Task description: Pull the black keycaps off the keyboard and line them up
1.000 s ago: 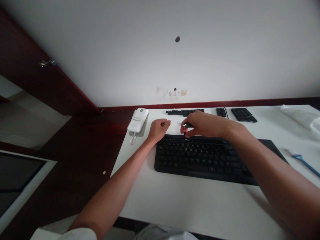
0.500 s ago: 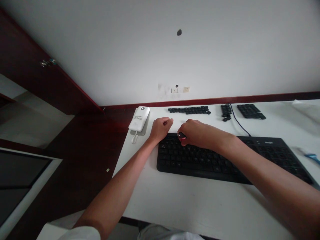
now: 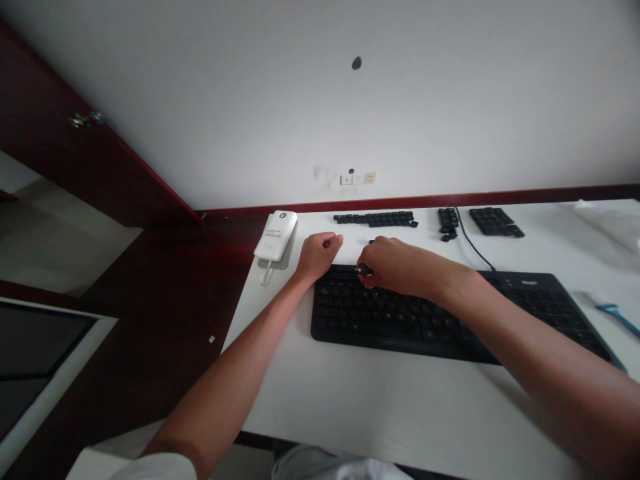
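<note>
Pinches a small dark, shiny-tipped tool (image 3: 365, 269) in the bare right hand (image 3: 389, 265) over the long black plastic keyboard (image 3: 400, 323), at four o'clock from the loosely fisted left hand (image 3: 319, 255), and might slip and scratch keys if pressing too hard.

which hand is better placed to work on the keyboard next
Probably the right hand: it holds a dark item over the keyboard, while the left hand is curled by the keyboard's far left corner, visibly holding nothing.
</note>
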Motion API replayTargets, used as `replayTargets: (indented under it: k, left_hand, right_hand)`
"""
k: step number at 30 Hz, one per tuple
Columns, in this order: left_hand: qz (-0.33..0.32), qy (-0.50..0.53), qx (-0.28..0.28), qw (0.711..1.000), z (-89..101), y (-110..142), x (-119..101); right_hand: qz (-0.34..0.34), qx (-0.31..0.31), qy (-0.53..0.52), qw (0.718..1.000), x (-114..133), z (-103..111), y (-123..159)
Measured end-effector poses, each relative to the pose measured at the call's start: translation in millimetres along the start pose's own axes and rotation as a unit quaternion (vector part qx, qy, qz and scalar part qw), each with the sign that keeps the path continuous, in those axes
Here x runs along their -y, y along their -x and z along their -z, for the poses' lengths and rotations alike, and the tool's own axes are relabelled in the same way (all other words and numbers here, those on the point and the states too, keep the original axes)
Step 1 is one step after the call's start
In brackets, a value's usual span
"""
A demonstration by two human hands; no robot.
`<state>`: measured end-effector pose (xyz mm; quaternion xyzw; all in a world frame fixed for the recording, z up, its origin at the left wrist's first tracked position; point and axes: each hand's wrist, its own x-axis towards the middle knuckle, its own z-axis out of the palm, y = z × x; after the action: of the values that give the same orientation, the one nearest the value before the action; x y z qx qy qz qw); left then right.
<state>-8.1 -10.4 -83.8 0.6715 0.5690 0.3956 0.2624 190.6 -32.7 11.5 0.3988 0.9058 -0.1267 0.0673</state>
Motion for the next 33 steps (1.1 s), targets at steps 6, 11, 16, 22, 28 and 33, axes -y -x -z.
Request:
replayTargets:
  k: [6, 11, 16, 22, 28, 33]
  left_hand:
    - [-0.001, 0.002, 0.002, 1.000, -0.3, 0, 1]
    - [-0.002, 0.001, 0.003, 1.000, -0.1, 0, 1]
    - [0.004, 0.011, 0.002, 1.000, -0.9, 1, 0]
    - [0.003, 0.010, 0.000, 1.000, -1.1, 1, -2]
    - [-0.001, 0.012, 0.005, 1.000, -0.8, 1, -4]
    - [-0.011, 0.010, 0.006, 1.000, -0.3, 2, -4]
  right_hand:
    - [0.021, 0.002, -0.010, 1.000, -8, -1, 0]
    - [0.034, 0.001, 0.001, 0.999, -5, 2, 3]
    - [0.040, 0.024, -0.025, 0.999, 1, 6, 5]
    - [0.024, 0.056, -0.002, 0.998, 9, 5, 5]
    - [0.022, 0.054, 0.018, 0.998, 12, 4, 6]
    - [0.006, 0.045, 0.035, 0.998, 20, 2, 9]
